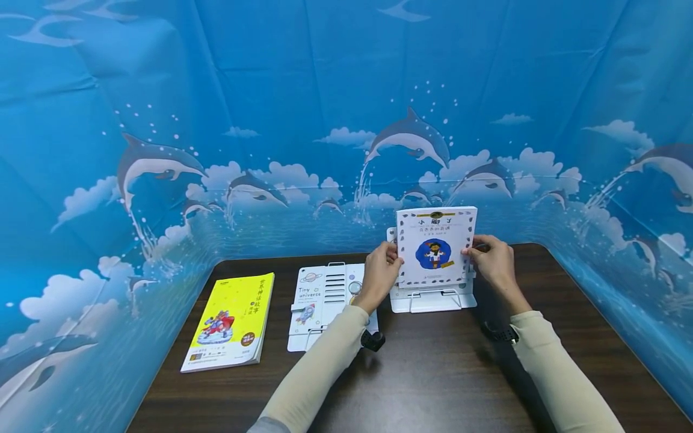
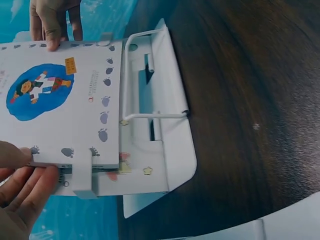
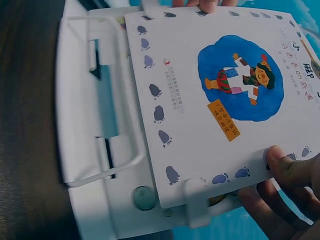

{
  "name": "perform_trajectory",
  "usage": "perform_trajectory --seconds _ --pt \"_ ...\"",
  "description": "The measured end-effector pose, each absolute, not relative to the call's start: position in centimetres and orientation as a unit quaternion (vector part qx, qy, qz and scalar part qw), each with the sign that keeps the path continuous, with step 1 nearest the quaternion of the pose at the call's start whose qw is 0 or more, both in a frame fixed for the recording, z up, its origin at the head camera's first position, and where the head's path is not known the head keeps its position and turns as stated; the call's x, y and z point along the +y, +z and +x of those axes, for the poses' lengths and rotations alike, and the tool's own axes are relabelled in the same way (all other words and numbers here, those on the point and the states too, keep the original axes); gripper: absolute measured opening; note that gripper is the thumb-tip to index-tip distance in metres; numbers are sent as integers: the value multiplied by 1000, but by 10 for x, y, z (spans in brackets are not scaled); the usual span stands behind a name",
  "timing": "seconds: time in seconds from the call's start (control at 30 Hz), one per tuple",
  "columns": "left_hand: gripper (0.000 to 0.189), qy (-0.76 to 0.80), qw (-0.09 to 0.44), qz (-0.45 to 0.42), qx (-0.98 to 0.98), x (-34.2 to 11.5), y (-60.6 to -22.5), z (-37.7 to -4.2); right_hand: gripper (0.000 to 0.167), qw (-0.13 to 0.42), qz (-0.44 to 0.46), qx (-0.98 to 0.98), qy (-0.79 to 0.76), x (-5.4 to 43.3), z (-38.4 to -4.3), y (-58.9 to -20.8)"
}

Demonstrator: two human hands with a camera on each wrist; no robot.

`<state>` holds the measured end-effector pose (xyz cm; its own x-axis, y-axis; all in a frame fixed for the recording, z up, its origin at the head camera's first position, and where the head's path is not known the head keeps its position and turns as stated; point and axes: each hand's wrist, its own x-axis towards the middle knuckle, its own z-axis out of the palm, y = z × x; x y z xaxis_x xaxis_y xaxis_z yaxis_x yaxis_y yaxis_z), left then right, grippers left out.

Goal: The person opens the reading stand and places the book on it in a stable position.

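A person in pale sleeves gripped a white book by both side edges, holding it upright, front cover outward, against a white book stand on the dark tabletop. The left hand pinched one edge, thumb in front and fingers behind; the right hand clasped the opposite edge likewise. A left clip and a right clip overlapped the cover's borders, while its lower edge sat just beside a wire bracket. To the left lay a "Tiny universe" stand and, farther over, a yellow-and-white book, before a dolphin-print backdrop.
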<state>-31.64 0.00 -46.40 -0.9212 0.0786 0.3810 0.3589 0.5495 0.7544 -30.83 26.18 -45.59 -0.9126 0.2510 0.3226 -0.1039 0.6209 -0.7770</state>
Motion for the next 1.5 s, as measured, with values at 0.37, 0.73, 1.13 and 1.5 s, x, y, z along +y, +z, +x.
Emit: perform_trajectory --seconds 0.37,0.73,1.13,1.5 --pt "12 -404 173 -113 -891 0 -474 -311 35 223 -52 -876 423 257 -306 -473" --pt "11 -399 147 -92 -900 -4 -477 -308 31 228 -60 -883 406 255 -302 -481" --pt "9 -403 157 -91 -897 -5 -479 -305 26 225 -53 -885 403 254 -302 -486" --pt "8 -413 144 -92 -894 -8 -484 -307 27 226 -51 -882 409 253 -301 -486"
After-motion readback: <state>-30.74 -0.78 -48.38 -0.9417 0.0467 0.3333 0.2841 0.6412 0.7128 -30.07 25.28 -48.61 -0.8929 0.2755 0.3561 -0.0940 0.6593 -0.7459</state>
